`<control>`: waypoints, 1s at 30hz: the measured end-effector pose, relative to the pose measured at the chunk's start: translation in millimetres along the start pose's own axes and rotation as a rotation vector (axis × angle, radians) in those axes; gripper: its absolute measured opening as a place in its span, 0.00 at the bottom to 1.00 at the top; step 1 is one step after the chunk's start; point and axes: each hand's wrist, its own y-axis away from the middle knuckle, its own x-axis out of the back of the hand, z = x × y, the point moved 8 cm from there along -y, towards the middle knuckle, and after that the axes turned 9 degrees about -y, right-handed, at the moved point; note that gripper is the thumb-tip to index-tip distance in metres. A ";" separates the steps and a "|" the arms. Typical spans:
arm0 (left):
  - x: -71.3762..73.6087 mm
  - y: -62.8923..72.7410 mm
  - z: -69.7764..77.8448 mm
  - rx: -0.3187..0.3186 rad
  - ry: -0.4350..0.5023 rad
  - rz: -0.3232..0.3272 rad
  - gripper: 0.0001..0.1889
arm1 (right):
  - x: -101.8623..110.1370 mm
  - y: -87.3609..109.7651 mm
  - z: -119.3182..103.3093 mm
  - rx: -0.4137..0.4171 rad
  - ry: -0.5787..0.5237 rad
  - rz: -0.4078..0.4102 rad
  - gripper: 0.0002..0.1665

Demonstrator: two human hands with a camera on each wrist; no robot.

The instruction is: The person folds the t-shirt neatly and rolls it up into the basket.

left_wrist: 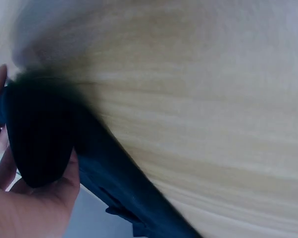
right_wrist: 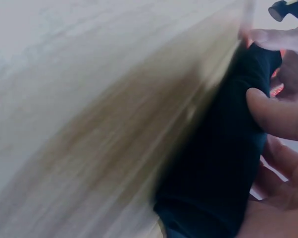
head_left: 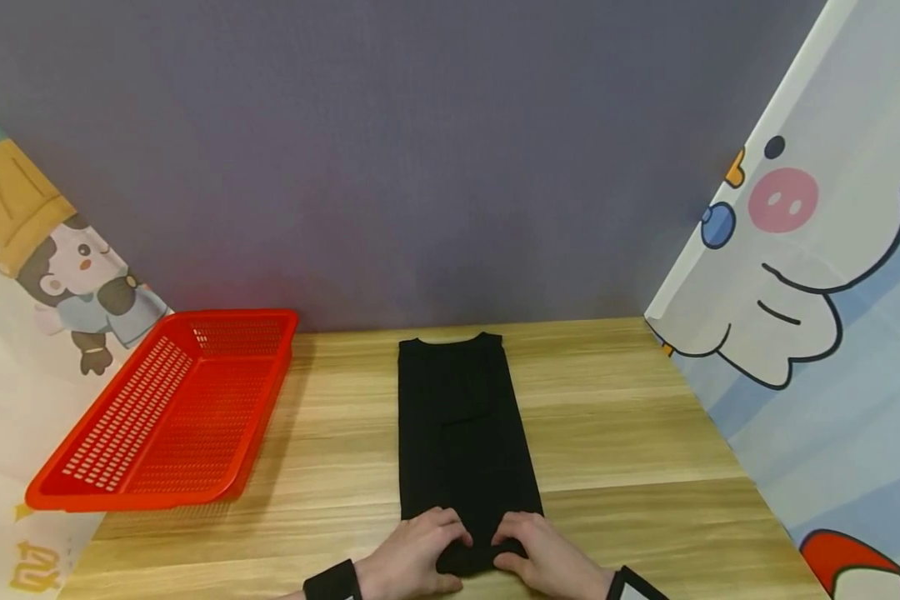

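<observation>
A black folded garment (head_left: 465, 433), narrow and long, lies flat in the middle of the table, its curved neckline at the far end. At its near end my left hand (head_left: 420, 554) grips the left corner with curled fingers. My right hand (head_left: 547, 554) holds the right corner the same way. Between the hands, the near end is bunched into a thick roll. In the left wrist view the cloth (left_wrist: 45, 134) bulges between thumb and fingers. The right wrist view shows the rolled fabric (right_wrist: 218, 144) with my right thumb pressed on it.
A red plastic basket (head_left: 270, 400) with perforated sides stands at the left of the wooden table (head_left: 607, 417). A grey panel (head_left: 450, 167) rises behind the table. Cartoon-printed sheets (head_left: 855, 333) flank both sides.
</observation>
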 end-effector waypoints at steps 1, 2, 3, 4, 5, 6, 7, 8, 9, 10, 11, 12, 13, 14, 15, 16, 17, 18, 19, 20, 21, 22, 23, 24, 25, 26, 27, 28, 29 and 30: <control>-0.3 -0.3 0.3 0.000 -0.007 -0.006 0.17 | 3.2 -0.8 -6.0 -0.017 -0.013 -0.007 0.11; -0.8 -0.6 0.3 0.001 -0.011 -0.013 0.16 | 6.5 -1.4 -11.6 -0.044 -0.025 -0.015 0.11; -1.2 -1.1 -0.1 0.009 -0.004 -0.021 0.14 | 9.0 -2.0 -16.3 -0.067 -0.029 -0.026 0.11; -1.8 -1.5 -1.0 0.021 0.014 -0.030 0.12 | 10.8 -2.1 -19.3 -0.091 -0.030 -0.031 0.11; -2.2 -2.0 -2.2 0.037 0.036 -0.040 0.11 | 12.5 -2.0 -22.6 -0.125 -0.028 -0.042 0.11; -2.5 -2.4 -3.2 0.051 0.055 -0.047 0.10 | 13.2 -1.8 -24.7 -0.142 -0.015 -0.051 0.11; -2.8 -2.6 -4.4 0.065 0.073 -0.054 0.10 | 13.5 -1.3 -26.1 -0.158 -0.001 -0.057 0.12; -2.8 -2.7 -5.3 0.079 0.083 -0.056 0.09 | 14.0 -0.6 -27.6 -0.172 0.017 -0.061 0.12; -2.6 -2.8 -6.2 0.090 0.091 -0.054 0.09 | 14.3 0.4 -29.1 -0.181 0.043 -0.064 0.14; -2.3 -3.0 -6.9 0.100 0.100 -0.052 0.09 | 14.5 1.4 -30.4 -0.184 0.067 -0.065 0.15; -2.0 -3.2 -7.6 0.111 0.106 -0.049 0.09 | 14.7 2.3 -31.7 -0.187 0.089 -0.065 0.16; -1.7 -3.4 -8.2 0.119 0.112 -0.045 0.09 | 15.0 3.3 -32.4 -0.189 0.110 -0.062 0.18; -1.8 -3.6 -9.1 0.131 0.119 -0.043 0.09 | 15.4 4.2 -33.5 -0.180 0.130 -0.055 0.18; -1.8 -3.8 -9.9 0.143 0.125 -0.042 0.09 | 15.6 4.8 -34.0 -0.169 0.145 -0.047 0.19; -2.0 -3.9 -10.7 0.153 0.131 -0.040 0.09 | 15.5 5.2 -33.5 -0.155 0.153 -0.037 0.19; -1.9 -4.0 -11.2 0.162 0.134 -0.041 0.09 | 14.6 5.7 -31.2 -0.142 0.153 -0.027 0.19; -2.0 -3.9 -11.1 0.164 0.123 -0.040 0.09 | 12.9 6.6 -25.9 -0.121 0.149 -0.008 0.18; -1.9 -3.7 -10.4 0.157 0.109 -0.037 0.09 | 10.1 7.4 -19.0 -0.100 0.146 0.010 0.18; -1.8 -3.5 -9.5 0.147 0.088 -0.033 0.09 | 7.3 7.8 -11.4 -0.079 0.142 0.024 0.18; -1.1 -3.1 -7.9 0.128 0.060 -0.024 0.09 | 4.5 7.7 -3.4 -0.066 0.135 0.033 0.18; -0.1 -2.4 -6.1 0.098 0.024 -0.006 0.10 | 4.2 7.3 -1.0 -0.068 0.126 0.033 0.19; 1.2 -1.6 -4.0 0.065 -0.015 0.013 0.11 | 4.7 6.4 -0.9 -0.075 0.122 0.032 0.18; 2.2 -0.8 -2.2 0.031 -0.055 0.032 0.12 | 5.7 5.2 -1.8 -0.087 0.114 0.029 0.18; 3.5 0.3 -0.7 0.000 -0.085 0.051 0.13 | 7.8 3.3 -5.6 -0.103 0.112 0.016 0.17; 5.0 1.4 0.5 -0.026 -0.117 0.069 0.14 | 11.0 1.4 -11.2 -0.123 0.105 0.004 0.16; 6.3 2.6 1.4 -0.048 -0.144 0.085 0.15 | 14.3 0.0 -17.4 -0.147 0.095 -0.007 0.15; 7.5 3.6 2.1 -0.066 -0.169 0.098 0.16 | 17.3 -0.9 -23.3 -0.176 0.082 -0.018 0.15; 8.7 4.1 2.4 -0.074 -0.184 0.103 0.17 | 18.2 -1.5 -23.7 -0.189 0.073 -0.021 0.14; 9.6 4.5 2.5 -0.079 -0.195 0.107 0.18 | 18.6 -1.6 -22.8 -0.197 0.063 -0.025 0.15; 10.6 5.0 2.7 -0.081 -0.202 0.114 0.18 | 19.1 -1.7 -22.9 -0.194 0.058 -0.026 0.15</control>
